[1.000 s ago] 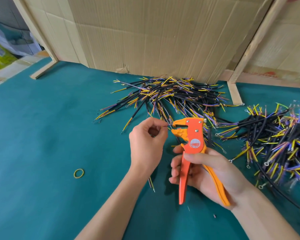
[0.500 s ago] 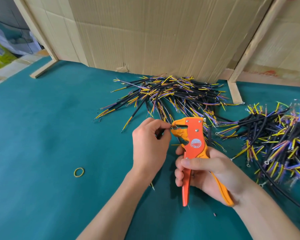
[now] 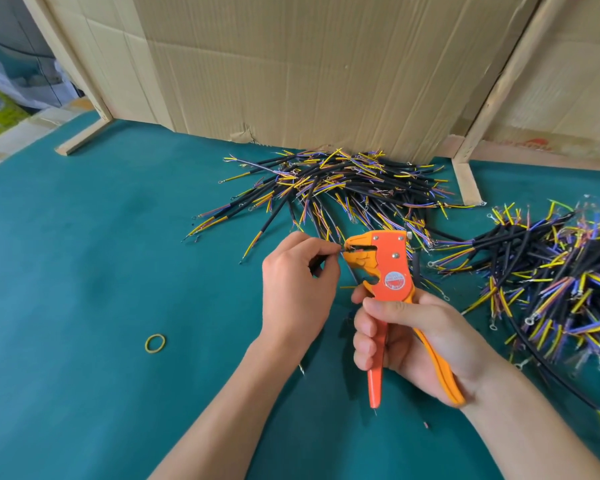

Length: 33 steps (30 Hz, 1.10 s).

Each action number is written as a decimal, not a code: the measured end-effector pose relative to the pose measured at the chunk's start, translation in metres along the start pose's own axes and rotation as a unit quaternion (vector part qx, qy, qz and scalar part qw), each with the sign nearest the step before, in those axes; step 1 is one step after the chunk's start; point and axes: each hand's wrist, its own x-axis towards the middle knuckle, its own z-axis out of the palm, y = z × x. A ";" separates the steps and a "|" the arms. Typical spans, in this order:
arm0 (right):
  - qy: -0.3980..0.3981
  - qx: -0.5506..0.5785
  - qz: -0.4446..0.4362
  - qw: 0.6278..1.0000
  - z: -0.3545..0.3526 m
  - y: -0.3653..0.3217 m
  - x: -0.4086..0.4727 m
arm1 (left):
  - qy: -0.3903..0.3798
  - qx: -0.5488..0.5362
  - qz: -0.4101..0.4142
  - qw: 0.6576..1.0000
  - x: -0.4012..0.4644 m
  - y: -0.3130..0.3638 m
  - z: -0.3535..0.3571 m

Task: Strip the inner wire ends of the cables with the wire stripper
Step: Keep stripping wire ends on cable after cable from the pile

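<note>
We see a bright, evenly daylit scene with soft, diffuse light. Faint shadows fall beneath the left hand (image 3: 297, 289) and right hand (image 3: 416, 337) onto the green table cover (image 3: 84, 271). Straight edges bow near the frame borders. The far-right cable pile (image 3: 561, 282) blurs slightly; the centre stays sharp.

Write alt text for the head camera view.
A person's right hand grips an orange wire stripper while the left hand pinches a cable's wire end at its nose, over a green table. Two piles of black cables lie behind and to the right, before cardboard.
</note>
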 end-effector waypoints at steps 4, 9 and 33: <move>0.026 0.030 -0.031 0.999 -0.004 0.000 0.002 | -0.006 -0.020 -0.007 1.000 0.001 0.000 0.000; 0.038 0.038 -0.114 0.992 -0.011 -0.006 0.001 | -0.006 0.009 0.028 1.000 0.001 -0.002 0.001; 0.013 0.016 -0.114 0.993 -0.009 -0.008 0.001 | -0.063 0.015 0.006 0.998 -0.002 -0.004 0.007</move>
